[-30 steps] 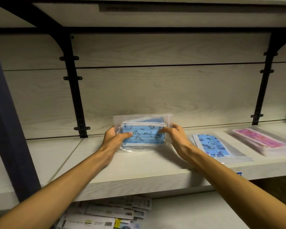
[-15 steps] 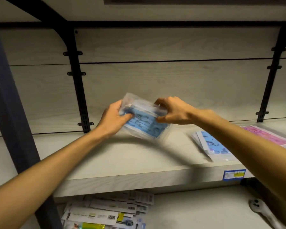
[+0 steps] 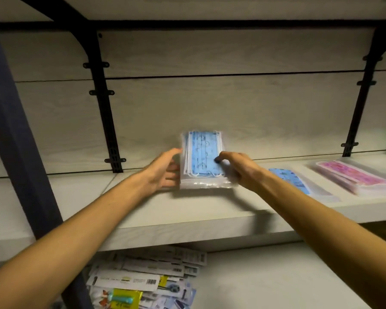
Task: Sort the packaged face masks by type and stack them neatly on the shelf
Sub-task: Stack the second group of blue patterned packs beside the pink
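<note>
The pale wood-grain shelf [image 3: 143, 210] ran across the whole view, with a back panel of the same look and black brackets [image 3: 103, 103] fixed on it. On the right part of the shelf lay a stack of pink mask packs [image 3: 352, 177], and just left of it a flat blue mask pack [image 3: 292, 179] in clear plastic. Near the middle of the shelf was the held pack of blue masks [image 3: 202, 157]: a clear bag, turned with its long side going up, showing light blue pleated masks with small dark cartoon prints and white ear loops at the edges. Its lower edge was at the shelf surface, but I could not tell if it really touched. The right hand [image 3: 239, 168] gripped the pack at its right side, thumb on the front. The left hand [image 3: 163, 170] was relaxed with straight fingers at the left edge of the pack. On the lower shelf lay a loose pile of carded packages [image 3: 147, 279] with barcodes.
</note>
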Tool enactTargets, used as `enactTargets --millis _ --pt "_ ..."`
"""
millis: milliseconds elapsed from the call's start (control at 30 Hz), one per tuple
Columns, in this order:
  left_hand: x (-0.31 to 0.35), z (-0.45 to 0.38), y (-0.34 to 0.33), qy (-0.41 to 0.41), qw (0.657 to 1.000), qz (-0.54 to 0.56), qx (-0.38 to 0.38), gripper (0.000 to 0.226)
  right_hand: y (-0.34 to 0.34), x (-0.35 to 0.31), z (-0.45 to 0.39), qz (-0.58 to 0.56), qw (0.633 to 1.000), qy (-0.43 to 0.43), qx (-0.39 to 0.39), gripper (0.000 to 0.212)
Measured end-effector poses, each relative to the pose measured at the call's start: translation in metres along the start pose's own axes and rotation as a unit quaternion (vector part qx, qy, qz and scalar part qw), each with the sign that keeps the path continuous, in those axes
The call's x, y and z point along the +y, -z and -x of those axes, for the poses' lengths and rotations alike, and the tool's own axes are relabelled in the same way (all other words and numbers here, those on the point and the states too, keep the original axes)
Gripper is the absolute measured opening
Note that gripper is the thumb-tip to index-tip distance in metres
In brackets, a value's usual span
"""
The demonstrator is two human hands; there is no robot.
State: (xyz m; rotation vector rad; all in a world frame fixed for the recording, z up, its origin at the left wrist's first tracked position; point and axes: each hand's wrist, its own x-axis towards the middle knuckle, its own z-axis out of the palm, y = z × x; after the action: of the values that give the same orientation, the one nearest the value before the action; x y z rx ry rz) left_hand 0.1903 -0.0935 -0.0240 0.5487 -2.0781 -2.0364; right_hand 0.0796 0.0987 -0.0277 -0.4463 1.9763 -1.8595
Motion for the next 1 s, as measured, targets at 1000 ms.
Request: enactTargets --millis 1000 --pt "-0.027 0.014 0.023 -0.005 0.871 -0.489 0.04 0.038 -0.02 0.019 0.014 0.527 0.847 0.069 0.022 0.032"
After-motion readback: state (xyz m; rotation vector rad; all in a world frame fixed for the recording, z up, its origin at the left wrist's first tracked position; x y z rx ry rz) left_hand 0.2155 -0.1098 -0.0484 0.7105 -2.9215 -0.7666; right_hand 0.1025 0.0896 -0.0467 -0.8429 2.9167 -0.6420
